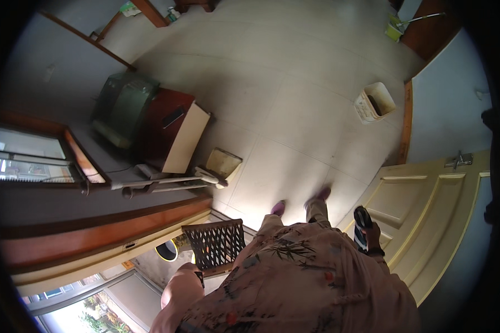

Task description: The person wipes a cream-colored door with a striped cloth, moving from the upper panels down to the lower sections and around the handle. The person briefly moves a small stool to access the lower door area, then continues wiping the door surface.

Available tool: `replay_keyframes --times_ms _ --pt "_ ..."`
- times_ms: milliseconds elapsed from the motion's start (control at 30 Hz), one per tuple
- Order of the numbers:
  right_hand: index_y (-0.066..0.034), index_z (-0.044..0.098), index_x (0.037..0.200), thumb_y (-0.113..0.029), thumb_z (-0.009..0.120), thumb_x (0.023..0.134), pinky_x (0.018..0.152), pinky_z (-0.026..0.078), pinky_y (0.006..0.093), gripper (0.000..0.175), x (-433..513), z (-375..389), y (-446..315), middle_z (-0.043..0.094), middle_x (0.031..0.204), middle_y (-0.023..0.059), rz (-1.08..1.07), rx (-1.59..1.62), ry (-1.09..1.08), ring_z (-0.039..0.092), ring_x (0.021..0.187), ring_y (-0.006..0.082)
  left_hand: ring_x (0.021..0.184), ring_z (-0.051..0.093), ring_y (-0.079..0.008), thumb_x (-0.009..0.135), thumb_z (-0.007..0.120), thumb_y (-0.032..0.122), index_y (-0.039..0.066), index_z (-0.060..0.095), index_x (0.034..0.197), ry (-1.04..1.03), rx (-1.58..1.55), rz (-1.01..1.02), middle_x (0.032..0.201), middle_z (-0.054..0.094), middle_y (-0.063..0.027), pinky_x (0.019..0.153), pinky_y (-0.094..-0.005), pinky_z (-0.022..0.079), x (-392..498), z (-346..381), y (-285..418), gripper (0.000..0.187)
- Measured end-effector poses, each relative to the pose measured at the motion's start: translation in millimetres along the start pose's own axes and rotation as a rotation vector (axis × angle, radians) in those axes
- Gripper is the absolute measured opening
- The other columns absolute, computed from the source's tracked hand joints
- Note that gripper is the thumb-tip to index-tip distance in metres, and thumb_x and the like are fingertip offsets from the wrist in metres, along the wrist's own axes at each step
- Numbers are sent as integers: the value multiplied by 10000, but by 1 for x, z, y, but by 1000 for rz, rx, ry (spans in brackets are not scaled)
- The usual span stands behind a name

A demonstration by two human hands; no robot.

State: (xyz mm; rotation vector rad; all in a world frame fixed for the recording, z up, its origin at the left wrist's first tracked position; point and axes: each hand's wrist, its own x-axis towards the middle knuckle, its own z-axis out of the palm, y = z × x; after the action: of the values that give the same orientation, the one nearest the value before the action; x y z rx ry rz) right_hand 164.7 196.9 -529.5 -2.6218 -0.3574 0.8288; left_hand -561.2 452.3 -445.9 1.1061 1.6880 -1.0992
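Note:
In my right hand (374, 238) is a black-and-white striped item (361, 220) that looks like a shoe, held beside the cream panelled door (404, 204). A dark band circles that wrist. On the other side, a dark lattice plastic basket (216, 243) is tilted beside my left sleeve, in the doorway. The sleeve and the basket hide my left hand, so its grip does not show. Below my patterned pink top (291, 274), my two purple shoes (278, 208) are apart on the tiled floor (283, 125).
A dirty white bucket (375, 104) stands ahead to the right. To the left, a dustpan (224, 164) and long-handled tools lie by a red cabinet (166, 125) bearing an old television (125, 108). A green mop bucket (395, 29) sits at the far right.

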Motion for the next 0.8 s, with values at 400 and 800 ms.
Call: replay_keyframes --times_ms 400,800 --pt "-40 604 929 -66 718 600 736 478 336 349 192 -85 -74 638 843 70 -124 256 -30 604 786 210 586 586 -112 817 631 143 28 633 772 -110 -508 307 628 581 -21 460 -293 310 -11 -136 368 123" --pt "-25 583 939 -10 699 575 656 478 320 382 153 -52 -31 598 793 40 211 342 94 569 742 183 463 507 -132 837 625 136 -15 625 730 -126 -321 529 631 606 -82 399 -269 364 82 -196 807 185"
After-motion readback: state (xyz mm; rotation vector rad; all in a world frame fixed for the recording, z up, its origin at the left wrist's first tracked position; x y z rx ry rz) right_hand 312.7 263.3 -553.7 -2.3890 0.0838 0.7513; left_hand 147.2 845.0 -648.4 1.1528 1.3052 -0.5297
